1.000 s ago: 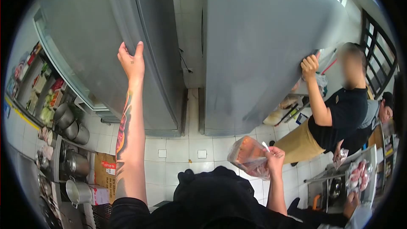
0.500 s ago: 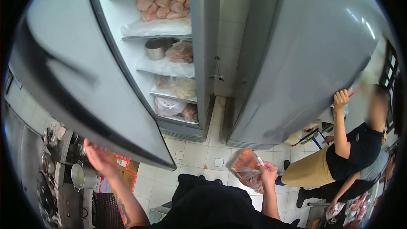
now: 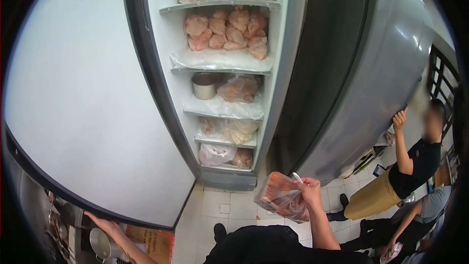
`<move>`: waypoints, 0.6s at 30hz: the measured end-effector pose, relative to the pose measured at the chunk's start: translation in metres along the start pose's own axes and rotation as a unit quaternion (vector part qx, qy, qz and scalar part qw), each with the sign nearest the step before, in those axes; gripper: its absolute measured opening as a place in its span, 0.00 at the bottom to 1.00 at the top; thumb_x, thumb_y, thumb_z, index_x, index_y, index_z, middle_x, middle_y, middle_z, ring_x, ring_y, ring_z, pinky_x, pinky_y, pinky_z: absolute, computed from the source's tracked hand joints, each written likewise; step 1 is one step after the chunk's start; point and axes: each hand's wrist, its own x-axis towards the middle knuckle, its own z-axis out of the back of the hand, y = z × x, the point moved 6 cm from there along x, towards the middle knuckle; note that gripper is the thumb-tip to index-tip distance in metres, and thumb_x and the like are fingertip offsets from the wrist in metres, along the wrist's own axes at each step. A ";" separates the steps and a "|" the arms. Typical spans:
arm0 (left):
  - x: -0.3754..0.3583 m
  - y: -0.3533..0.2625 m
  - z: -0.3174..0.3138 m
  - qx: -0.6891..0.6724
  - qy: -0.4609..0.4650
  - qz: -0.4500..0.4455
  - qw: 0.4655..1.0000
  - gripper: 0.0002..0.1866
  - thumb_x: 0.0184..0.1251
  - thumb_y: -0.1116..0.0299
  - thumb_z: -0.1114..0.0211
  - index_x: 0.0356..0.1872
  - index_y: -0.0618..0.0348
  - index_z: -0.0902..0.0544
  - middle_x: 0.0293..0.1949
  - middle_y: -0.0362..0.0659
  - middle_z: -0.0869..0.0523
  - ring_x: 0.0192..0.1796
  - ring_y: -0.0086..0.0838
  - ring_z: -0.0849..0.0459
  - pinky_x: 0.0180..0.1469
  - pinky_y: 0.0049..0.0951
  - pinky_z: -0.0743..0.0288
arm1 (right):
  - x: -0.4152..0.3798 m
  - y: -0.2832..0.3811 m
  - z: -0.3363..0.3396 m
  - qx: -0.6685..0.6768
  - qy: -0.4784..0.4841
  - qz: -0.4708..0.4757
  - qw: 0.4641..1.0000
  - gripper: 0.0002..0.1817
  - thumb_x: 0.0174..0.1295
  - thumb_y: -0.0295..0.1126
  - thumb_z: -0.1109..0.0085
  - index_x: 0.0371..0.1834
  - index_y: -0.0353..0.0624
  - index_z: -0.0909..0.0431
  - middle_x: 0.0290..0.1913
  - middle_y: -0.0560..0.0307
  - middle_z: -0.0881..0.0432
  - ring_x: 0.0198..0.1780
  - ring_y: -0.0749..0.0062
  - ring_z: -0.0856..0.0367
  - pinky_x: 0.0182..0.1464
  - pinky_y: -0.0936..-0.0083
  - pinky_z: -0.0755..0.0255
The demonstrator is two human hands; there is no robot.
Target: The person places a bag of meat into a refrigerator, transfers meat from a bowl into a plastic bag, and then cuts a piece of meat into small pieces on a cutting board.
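Note:
A clear plastic bag [image 3: 279,193] of reddish-orange food hangs from my right hand [image 3: 309,188], whose fingers are closed on its gathered top. At the lower left, my left hand [image 3: 101,221] lies against the lower edge of the open fridge door [image 3: 97,93]; its fingers are stretched out and partly hidden by the door. Ahead stands the open upright fridge [image 3: 227,181]. Its shelves hold pale raw meat pieces [image 3: 235,34], bagged food [image 3: 238,89], a metal pot [image 3: 204,86] and a white plastic bag [image 3: 216,153] at the bottom.
Another grey appliance [image 3: 361,88] stands to the right, with a person in a tan apron [image 3: 373,193] touching its edge. A second person in a grey shirt [image 3: 435,204] bends at the lower right. A pot [image 3: 101,243] and a cardboard box [image 3: 155,244] are at the lower left.
The fridge door has swung wider open to the left, and more of the shelves shows. My left hand has moved lower and left with it. The bag is still in my right hand.

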 end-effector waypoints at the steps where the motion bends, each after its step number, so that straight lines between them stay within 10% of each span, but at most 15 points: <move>1: 0.010 0.001 0.005 0.000 -0.025 0.001 1.000 0.44 0.87 0.34 0.54 0.85 0.63 0.39 0.85 0.52 0.36 0.82 0.45 0.32 0.81 0.46 0.36 | -0.006 0.013 -0.013 0.003 -0.006 0.008 1.000 0.06 0.60 0.20 0.37 0.35 0.37 0.10 0.22 0.66 0.20 0.17 0.83 0.26 0.17 0.75 0.30; 6: 0.084 0.020 0.043 0.092 0.015 -0.021 0.995 0.42 0.89 0.37 0.55 0.81 0.69 0.33 0.80 0.55 0.31 0.77 0.44 0.26 0.80 0.44 0.34 | -0.011 0.109 -0.089 0.046 0.025 0.118 0.992 0.10 0.60 0.20 0.38 0.39 0.38 0.09 0.24 0.70 0.20 0.22 0.88 0.29 0.24 0.83 0.38; 8: 0.053 -0.026 0.029 0.401 0.012 -0.327 0.856 0.36 0.91 0.43 0.57 0.78 0.68 0.31 0.74 0.55 0.26 0.73 0.43 0.23 0.76 0.44 0.29 | -0.019 0.168 -0.110 0.068 0.031 0.128 0.989 0.10 0.58 0.18 0.39 0.39 0.39 0.09 0.25 0.71 0.20 0.22 0.90 0.32 0.25 0.84 0.41; 10: -0.012 -0.059 -0.007 0.350 -0.028 -0.494 0.795 0.28 0.92 0.53 0.54 0.72 0.69 0.28 0.68 0.54 0.24 0.67 0.43 0.21 0.72 0.44 0.26 | -0.009 0.231 -0.128 0.079 0.057 0.188 0.977 0.12 0.56 0.17 0.39 0.40 0.41 0.10 0.24 0.73 0.22 0.22 0.91 0.33 0.25 0.84 0.42; 12: -0.077 -0.025 -0.089 0.036 0.202 -0.302 0.931 0.18 0.88 0.58 0.49 0.62 0.62 0.23 0.67 0.54 0.24 0.66 0.45 0.22 0.69 0.50 0.25 | -0.019 0.315 -0.151 0.062 0.099 0.248 0.962 0.14 0.56 0.18 0.40 0.43 0.42 0.11 0.25 0.73 0.23 0.23 0.91 0.32 0.25 0.84 0.43; 14: -0.169 -0.042 -0.200 0.229 0.468 -0.479 0.707 0.24 0.72 0.46 0.29 0.56 0.53 0.14 0.70 0.57 0.23 0.71 0.55 0.27 0.73 0.63 0.33 | -0.017 0.398 -0.169 0.000 0.094 0.344 0.934 0.17 0.55 0.18 0.40 0.47 0.44 0.12 0.26 0.71 0.22 0.24 0.89 0.30 0.25 0.82 0.42; 15: -0.205 -0.023 -0.248 0.197 0.551 -0.458 0.669 0.33 0.58 0.36 0.21 0.61 0.41 0.10 0.77 0.60 0.28 0.76 0.59 0.33 0.79 0.68 0.46 | -0.016 0.440 -0.182 -0.017 0.097 0.374 0.922 0.16 0.55 0.19 0.39 0.47 0.43 0.12 0.27 0.70 0.22 0.24 0.87 0.30 0.25 0.81 0.41; 18: -0.272 -0.022 -0.353 0.176 0.502 -0.595 0.602 0.31 0.60 0.35 0.24 0.67 0.14 0.14 0.86 0.46 0.37 0.87 0.62 0.53 0.82 0.75 0.68 | -0.013 0.549 -0.214 -0.086 0.110 0.454 0.880 0.16 0.54 0.21 0.38 0.47 0.41 0.13 0.28 0.67 0.23 0.27 0.83 0.28 0.26 0.79 0.39</move>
